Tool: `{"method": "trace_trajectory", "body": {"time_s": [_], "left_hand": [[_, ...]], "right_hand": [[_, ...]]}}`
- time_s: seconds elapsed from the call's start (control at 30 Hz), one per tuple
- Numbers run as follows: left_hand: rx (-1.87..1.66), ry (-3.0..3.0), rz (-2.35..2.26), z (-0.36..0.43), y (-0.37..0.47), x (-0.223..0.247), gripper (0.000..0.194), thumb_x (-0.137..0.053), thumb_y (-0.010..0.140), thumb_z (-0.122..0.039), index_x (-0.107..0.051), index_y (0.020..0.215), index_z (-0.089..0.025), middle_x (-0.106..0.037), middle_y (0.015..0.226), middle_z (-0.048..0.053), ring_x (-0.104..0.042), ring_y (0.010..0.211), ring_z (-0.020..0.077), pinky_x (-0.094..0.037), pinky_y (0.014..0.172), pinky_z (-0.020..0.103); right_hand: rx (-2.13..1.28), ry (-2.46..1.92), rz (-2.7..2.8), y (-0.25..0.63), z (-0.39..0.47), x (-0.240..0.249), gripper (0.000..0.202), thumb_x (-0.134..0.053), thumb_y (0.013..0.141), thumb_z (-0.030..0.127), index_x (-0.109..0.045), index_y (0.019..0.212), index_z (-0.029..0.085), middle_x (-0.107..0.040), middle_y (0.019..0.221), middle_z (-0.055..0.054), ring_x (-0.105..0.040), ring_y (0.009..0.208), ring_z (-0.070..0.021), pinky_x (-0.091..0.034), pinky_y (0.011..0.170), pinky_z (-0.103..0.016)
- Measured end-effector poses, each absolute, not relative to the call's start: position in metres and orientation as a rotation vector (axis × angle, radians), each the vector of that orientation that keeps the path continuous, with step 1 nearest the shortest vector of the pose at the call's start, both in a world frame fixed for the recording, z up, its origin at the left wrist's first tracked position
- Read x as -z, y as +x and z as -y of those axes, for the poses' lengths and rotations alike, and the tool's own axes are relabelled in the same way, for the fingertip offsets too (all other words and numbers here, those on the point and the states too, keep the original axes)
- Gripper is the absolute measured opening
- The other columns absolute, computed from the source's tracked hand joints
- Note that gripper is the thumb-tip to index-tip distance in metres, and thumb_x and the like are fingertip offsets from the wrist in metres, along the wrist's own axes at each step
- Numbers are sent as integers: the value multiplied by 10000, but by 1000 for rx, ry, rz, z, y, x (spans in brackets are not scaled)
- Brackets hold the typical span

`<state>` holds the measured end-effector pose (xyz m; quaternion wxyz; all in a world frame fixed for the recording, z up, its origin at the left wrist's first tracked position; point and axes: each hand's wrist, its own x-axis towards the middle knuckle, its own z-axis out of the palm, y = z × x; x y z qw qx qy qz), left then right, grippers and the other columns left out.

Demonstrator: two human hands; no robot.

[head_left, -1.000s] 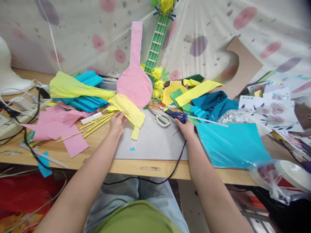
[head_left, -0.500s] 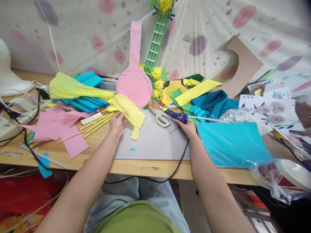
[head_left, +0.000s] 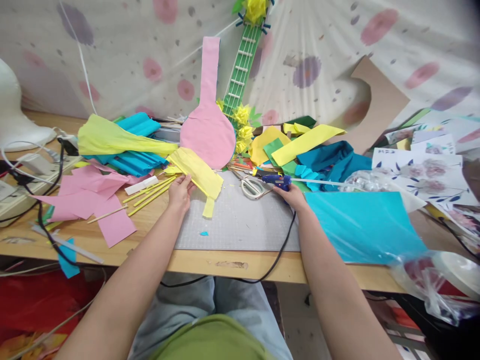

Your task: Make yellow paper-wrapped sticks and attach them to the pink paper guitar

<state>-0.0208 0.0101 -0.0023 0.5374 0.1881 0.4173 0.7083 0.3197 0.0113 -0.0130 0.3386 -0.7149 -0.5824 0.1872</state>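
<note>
My left hand (head_left: 180, 193) pinches the edge of a folded piece of yellow crepe paper (head_left: 200, 175), with a short strip hanging from its lower end. In my right hand (head_left: 292, 196) is a blue glue gun (head_left: 276, 180), its nozzle pointing left and a long clear glue stick (head_left: 318, 183) jutting from its back. White-handled scissors (head_left: 252, 188) lie on the grey cutting mat (head_left: 240, 220), just left of the glue gun. Behind the yellow paper stands a pink, round-bodied, long-necked shape (head_left: 208, 132), like a stringed instrument.
A green instrument model (head_left: 240, 75) with yellow flowers leans against the curtain. Yellow sticks (head_left: 152, 195) and pink paper (head_left: 80, 192) lie at left. At right is a turquoise sheet pack (head_left: 360, 220). The glue gun's black cord (head_left: 279, 255) loops over the table edge.
Hardly anything differs; the view has shifted slightly. Both hands keep their holds on the yellow crepe paper and the glue gun.
</note>
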Motion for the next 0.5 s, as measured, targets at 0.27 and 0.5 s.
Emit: {"method": "trace_trajectory", "body": {"time_s": [0.27, 0.5], "left_hand": [[-1728, 379, -974, -9, -22, -1, 112, -527, 764, -76, -538, 667, -131, -636, 629, -2, -610, 572, 69, -500, 696, 230], [-1776, 339, -936, -9, -19, -2, 142, -492, 790, -68, -533, 668, -127, -626, 609, -7, -610, 566, 61, -493, 734, 237]], "right_hand": [[92, -2161, 1625, 304, 12, -7, 562, -617, 618, 535, -569, 966, 96, -598, 1007, -180, -532, 977, -293, -407, 788, -364], [-63, -2167, 2018, 253, 22, -19, 301, -542, 733, 404, -570, 883, 144, -619, 901, -120, -565, 872, -232, -397, 723, -300]]}}
